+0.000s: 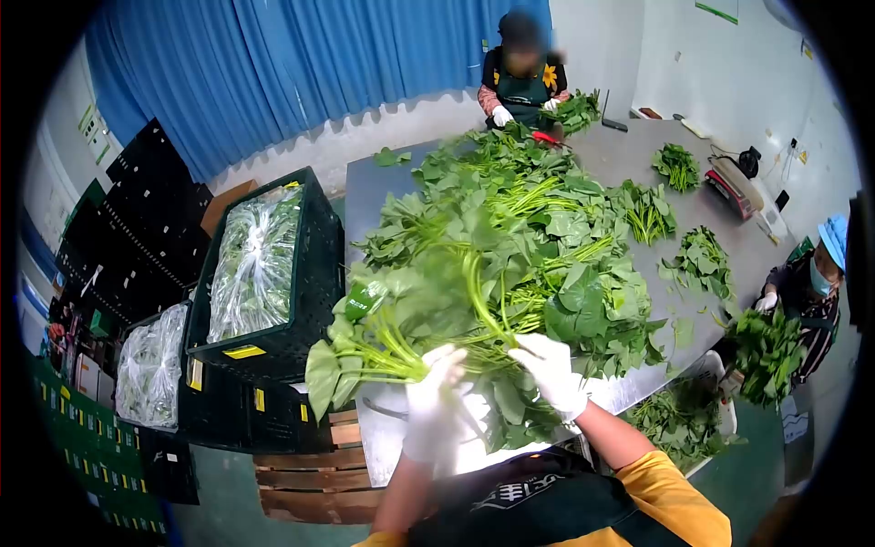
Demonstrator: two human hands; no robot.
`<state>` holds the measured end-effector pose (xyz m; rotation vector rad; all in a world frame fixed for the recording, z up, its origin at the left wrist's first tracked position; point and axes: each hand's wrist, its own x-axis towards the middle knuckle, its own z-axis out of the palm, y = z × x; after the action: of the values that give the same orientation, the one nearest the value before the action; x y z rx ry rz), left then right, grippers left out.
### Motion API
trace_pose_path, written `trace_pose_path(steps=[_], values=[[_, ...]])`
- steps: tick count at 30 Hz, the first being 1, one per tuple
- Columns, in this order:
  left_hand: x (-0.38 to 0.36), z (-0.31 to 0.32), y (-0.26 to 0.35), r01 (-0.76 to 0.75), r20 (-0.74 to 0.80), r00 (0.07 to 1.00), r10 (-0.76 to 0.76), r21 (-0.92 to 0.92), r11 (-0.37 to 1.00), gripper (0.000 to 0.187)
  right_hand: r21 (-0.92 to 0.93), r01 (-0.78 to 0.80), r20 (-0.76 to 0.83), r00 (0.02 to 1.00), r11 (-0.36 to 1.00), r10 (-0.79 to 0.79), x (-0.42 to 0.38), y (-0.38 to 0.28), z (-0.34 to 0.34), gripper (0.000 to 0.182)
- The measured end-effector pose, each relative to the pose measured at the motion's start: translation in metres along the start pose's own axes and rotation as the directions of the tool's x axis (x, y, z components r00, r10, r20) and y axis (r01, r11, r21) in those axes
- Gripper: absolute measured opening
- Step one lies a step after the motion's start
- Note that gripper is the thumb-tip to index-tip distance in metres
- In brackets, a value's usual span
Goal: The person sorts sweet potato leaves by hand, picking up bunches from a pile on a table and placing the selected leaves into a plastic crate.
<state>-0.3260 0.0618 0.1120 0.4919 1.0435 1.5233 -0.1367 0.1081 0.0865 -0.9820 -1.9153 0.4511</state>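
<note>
My left hand (pixel 434 399), in a white glove and smeared by motion, is closed round the stem ends of a bunch of leafy greens (pixel 369 354) whose leaves point left. In a matching glove, my right hand (pixel 550 372) pinches a few long-stemmed leafy greens (pixel 476 284); their upper leaves are blurred. Both hands are above the near edge of a metal table (pixel 374 187). Beyond them a large heap of leafy greens (pixel 538 205) covers its middle. More leaves hang under and between my hands. The fingertips are partly hidden by stems.
At left, a dark green crate (pixel 314 246) holds bagged greens, with another bagged load (pixel 150 369) beside it. Small bunches (pixel 697 260) and a scale (pixel 734 187) lie right. One co-worker (pixel 521 87) is across the table; another (pixel 811 301) holds greens at right. A wooden pallet (pixel 314 479) lies below.
</note>
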Motion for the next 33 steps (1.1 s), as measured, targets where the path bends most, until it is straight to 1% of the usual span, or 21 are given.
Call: trace_pose_path(steps=[1, 5, 7, 9, 11, 12, 13, 14, 17, 19, 20, 21, 23, 24, 25, 26, 27, 29, 30, 31, 33], values=[[0.005, 0.005, -0.001, 0.001, 0.022, 1.000, -0.001, -0.006, 1.000, 0.023, 0.048, -0.066, -0.044, 0.997, 0.997, 0.068, -0.005, -0.002, 0.010, 0.024], [0.026, -0.002, -0.028, -0.090, 0.094, 0.992, 0.083, 0.072, 0.993, 0.027, -0.149, 0.112, -0.009, 0.993, 0.982, -0.115, -0.015, -0.014, 0.011, 0.024], [0.024, -0.005, -0.035, -0.030, 0.001, 1.000, 0.030, 0.080, 0.996, 0.028, -0.211, 0.173, 0.112, 0.982, 0.962, -0.152, -0.015, -0.015, 0.009, 0.025], [0.019, -0.004, -0.036, 0.040, 0.026, 0.999, -0.039, -0.018, 0.999, 0.029, 0.134, -0.218, 0.319, 0.933, 0.967, 0.166, -0.008, -0.024, 0.001, 0.028], [0.020, -0.006, -0.042, 0.021, 0.055, 0.998, -0.022, 0.023, 1.000, 0.029, 0.246, -0.572, 0.519, 0.760, 0.782, 0.392, 0.003, -0.030, -0.003, 0.025], [0.023, -0.007, -0.045, -0.011, 0.081, 0.997, 0.007, 0.054, 0.998, 0.029, 0.279, -0.617, 0.558, 0.728, 0.736, 0.399, -0.007, -0.005, 0.016, 0.025], [0.024, -0.007, -0.047, -0.045, 0.106, 0.994, 0.036, 0.082, 0.996, 0.029, 0.280, -0.620, 0.554, 0.728, 0.733, 0.403, -0.008, -0.005, 0.017, 0.025], [0.018, 0.003, -0.041, -0.002, 0.077, 0.997, 0.008, -0.075, 0.997, 0.024, 0.361, -0.661, 0.511, 0.730, 0.657, 0.454, -0.007, -0.006, 0.019, 0.024], [0.028, -0.015, -0.052, -0.049, 0.002, 0.999, 0.049, 0.100, 0.994, 0.018, 0.447, -0.705, 0.460, 0.709, 0.550, 0.535, -0.003, -0.015, 0.017, 0.020], [0.021, -0.010, -0.044, -0.033, -0.004, 0.999, 0.033, 0.006, 0.999, 0.015, 0.645, -0.614, 0.395, 0.778, 0.455, 0.489, -0.006, -0.017, 0.010, 0.018], [0.019, -0.007, -0.039, -0.015, -0.002, 1.000, 0.015, -0.085, 0.996, 0.014, 0.629, -0.439, 0.304, 0.899, 0.642, 0.316, -0.011, -0.006, 0.012, 0.018], [0.020, -0.008, -0.038, -0.014, -0.005, 1.000, 0.013, -0.085, 0.996, 0.014, 0.629, -0.442, 0.307, 0.897, 0.640, 0.317, -0.016, -0.004, 0.005, 0.018], [0.030, -0.021, -0.033, -0.087, -0.134, 0.988, 0.081, -0.040, 0.995, 0.009, 0.573, -0.384, 0.418, 0.897, 0.724, 0.146, -0.023, -0.006, -0.016, 0.018], [0.040, -0.045, -0.032, -0.086, -0.161, 0.982, 0.097, 0.073, 0.994, 0.005, 0.624, -0.586, 0.515, 0.806, 0.517, 0.293, -0.026, -0.017, -0.031, 0.019], [0.041, -0.040, -0.015, -0.092, -0.300, 0.951, 0.076, -0.040, 0.995, 0.007, 0.539, -0.648, 0.542, 0.756, 0.538, 0.368, -0.040, -0.007, -0.041, 0.018], [0.043, -0.050, -0.007, -0.100, -0.261, 0.962, 0.084, -0.046, 0.994, 0.007, 0.454, -0.514, 0.538, 0.809, 0.728, 0.236, -0.040, -0.009, -0.063, 0.015], [0.044, -0.061, -0.001, -0.111, -0.226, 0.969, 0.096, -0.052, 0.993, 0.008, 0.527, -0.509, 0.570, 0.805, 0.680, 0.161, -0.055, 0.018, -0.061, 0.013], [0.039, -0.067, 0.007, -0.122, -0.217, 0.970, 0.112, -0.029, 0.992, 0.008, 0.129, -0.745, 0.668, 0.553, 0.654, 0.498, -0.083, 0.043, -0.069, 0.012], [0.038, -0.067, 0.008, -0.114, -0.181, 0.977, 0.110, -0.010, 0.993, 0.008, -0.313, -0.447, 0.583, 0.606, 0.838, 0.541, -0.094, 0.051, -0.070, 0.019], [0.036, -0.065, 0.009, -0.124, -0.188, 0.975, 0.120, -0.010, 0.992, 0.008, -0.692, -0.047, 0.499, 0.690, 0.720, 0.524, -0.101, 0.056, -0.069, 0.029], [0.034, -0.055, 0.004, -0.020, -0.192, 0.981, -0.002, -0.113, 0.993, 0.009, -0.768, -0.023, 0.293, 0.876, 0.640, 0.383, -0.112, 0.067, -0.060, 0.045]])
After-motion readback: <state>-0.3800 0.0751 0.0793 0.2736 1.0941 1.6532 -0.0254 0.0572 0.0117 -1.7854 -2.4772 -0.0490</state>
